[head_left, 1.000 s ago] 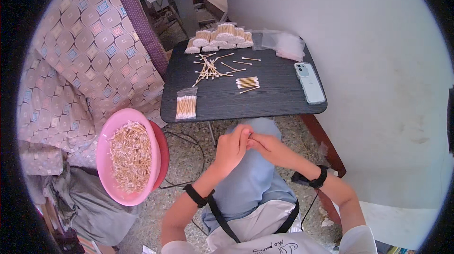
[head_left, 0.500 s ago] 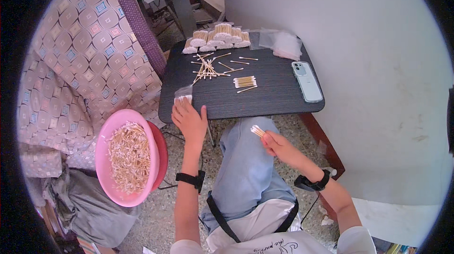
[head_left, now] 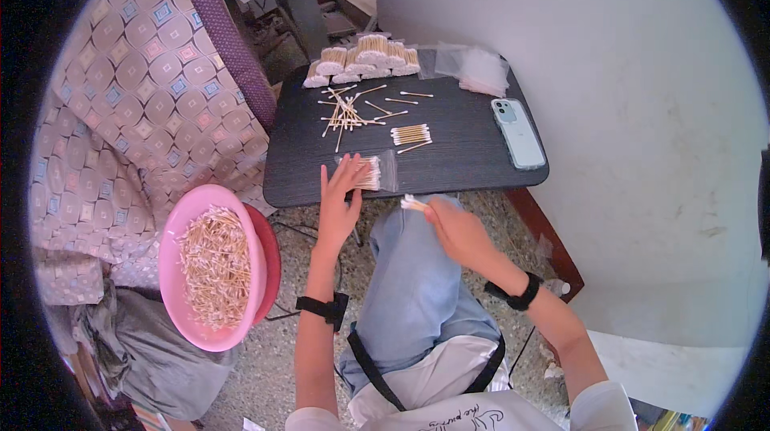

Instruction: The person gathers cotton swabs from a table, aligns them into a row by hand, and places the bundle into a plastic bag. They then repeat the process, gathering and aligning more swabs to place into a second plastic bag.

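Note:
My left hand (head_left: pixel 340 197) lies at the near edge of the black table (head_left: pixel 465 166), fingers spread and resting on a clear plastic bag (head_left: pixel 388 171). Inside the bag, cotton swabs (head_left: pixel 370 174) show partly under the fingertips. Over my knee, beyond the table edge, my right hand (head_left: pixel 465 237) is closed around a small bundle of cotton swabs (head_left: pixel 413 203) whose white tips point left. A neat row of swabs (head_left: pixel 411 135) lies on the table ahead of my hands. Left of that row is a loose, crossed heap of swabs (head_left: pixel 345 112).
Filled bags of swabs (head_left: pixel 372 49) are stacked at the table's far edge, beside a pile of flat clear bags (head_left: pixel 484 70). A phone (head_left: pixel 520 136) lies at the right. A pink basin (head_left: pixel 170 271) full of swabs stands at lower left on a red stool (head_left: pixel 269 271).
My left hand and the bag have moved right along the table's near edge, and the bag is turned. My right hand has shifted slightly left, still holding its swabs.

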A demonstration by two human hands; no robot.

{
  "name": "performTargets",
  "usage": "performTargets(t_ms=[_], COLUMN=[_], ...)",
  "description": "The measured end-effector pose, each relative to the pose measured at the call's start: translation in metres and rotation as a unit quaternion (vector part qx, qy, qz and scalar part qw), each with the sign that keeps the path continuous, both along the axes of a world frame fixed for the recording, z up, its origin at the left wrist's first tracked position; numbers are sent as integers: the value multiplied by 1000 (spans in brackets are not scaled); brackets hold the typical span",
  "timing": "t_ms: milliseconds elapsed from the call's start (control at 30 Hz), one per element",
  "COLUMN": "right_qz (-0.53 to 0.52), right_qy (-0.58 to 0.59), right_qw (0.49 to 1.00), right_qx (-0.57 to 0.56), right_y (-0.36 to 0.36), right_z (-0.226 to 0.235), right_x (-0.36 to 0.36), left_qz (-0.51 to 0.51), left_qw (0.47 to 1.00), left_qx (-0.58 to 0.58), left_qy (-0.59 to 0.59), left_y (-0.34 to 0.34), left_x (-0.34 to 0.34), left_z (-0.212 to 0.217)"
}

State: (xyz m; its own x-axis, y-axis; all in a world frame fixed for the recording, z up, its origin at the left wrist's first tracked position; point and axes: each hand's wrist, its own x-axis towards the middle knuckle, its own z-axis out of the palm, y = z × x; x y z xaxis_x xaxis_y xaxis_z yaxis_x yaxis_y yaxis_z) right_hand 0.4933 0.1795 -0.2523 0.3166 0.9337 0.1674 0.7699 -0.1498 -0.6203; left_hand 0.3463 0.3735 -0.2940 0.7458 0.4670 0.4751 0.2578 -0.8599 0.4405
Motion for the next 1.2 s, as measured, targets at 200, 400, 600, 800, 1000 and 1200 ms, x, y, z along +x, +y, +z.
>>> performTargets(t_ms=[200,400,600,800,1000,1200], right_qz=[-88,-119,-74,-39,-20,-21], right_qy=[-203,-250,-191,-121,-74,-124], right_qw=[975,957,977,988,997,992], right_qx=[-15,-87,-64,-82,7,-26], right_y=[54,71,69,64,64,72], right_z=[-16,-34,-36,-20,-20,-21], right_x=[9,18,20,21,22,12], left_qz=[41,58,120,141,131,126], left_qw=[999,997,990,981,988,988], left_qx=[-17,41,70,126,-15,-6], left_qy=[-20,15,-13,-29,-81,-89], left_y=[-24,-34,-43,-37,-44,-42], left_x=[22,31,46,46,47,41], left_z=[5,-2,-1,-14,-6,-12])
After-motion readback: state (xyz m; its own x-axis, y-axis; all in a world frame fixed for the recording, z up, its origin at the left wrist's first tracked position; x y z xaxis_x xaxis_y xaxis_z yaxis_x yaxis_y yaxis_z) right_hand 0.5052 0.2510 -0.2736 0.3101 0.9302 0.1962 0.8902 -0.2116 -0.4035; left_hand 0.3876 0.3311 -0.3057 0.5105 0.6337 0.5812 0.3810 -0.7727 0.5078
